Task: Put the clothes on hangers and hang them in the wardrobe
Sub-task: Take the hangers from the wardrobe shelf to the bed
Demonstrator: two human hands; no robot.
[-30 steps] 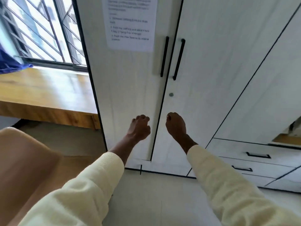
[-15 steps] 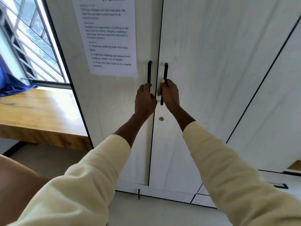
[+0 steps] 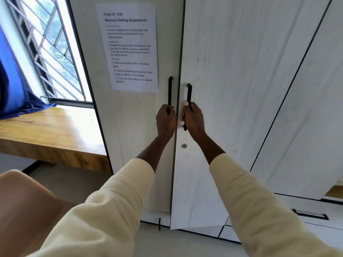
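Wardrobe doors gripped and beginning to open

Wardrobe fills the view directly ahead. Its right door now stands slightly proud of the left door at the bottom edge; half a second ago both lay flush. Left hand grips the left handle, right hand grips the right handle, fingers curled round each bar; a second ago both hung low and clear of the handles. Judgement: opening has begun, a first step. No clothes or hangers are in view, though a blue cloth lies on the bench at the window.
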